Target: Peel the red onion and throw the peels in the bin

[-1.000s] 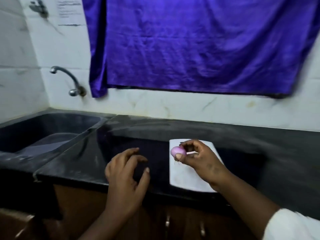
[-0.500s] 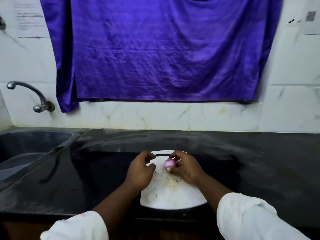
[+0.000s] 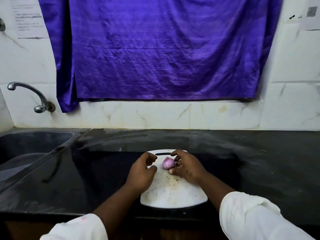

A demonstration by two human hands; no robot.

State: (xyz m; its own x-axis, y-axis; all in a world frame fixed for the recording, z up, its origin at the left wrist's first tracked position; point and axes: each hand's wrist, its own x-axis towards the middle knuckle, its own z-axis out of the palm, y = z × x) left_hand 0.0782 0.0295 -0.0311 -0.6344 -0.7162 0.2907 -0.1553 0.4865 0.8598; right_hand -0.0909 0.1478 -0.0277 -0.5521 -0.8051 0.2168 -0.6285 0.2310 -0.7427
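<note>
A small peeled red onion (image 3: 168, 163), pale purple, sits on the far part of a white cutting board (image 3: 173, 193) on the black counter. My right hand (image 3: 187, 168) curls round its right side, thumb under it and fingers against it. My left hand (image 3: 142, 172) hovers just left of the onion over the board's left edge, its fingers loosely curled and holding nothing. A narrow gap separates it from the onion. No bin is in view.
The board carries small dark crumbs and stains. A dark sink (image 3: 32, 146) lies at the left under a wall tap (image 3: 34, 96). A purple cloth (image 3: 159, 49) hangs on the tiled wall behind. The black counter (image 3: 268, 161) stretches to the right.
The view swung right and centred on the board. My right hand brought the onion down onto the board. My left hand came up from the counter's front edge to beside the onion.
</note>
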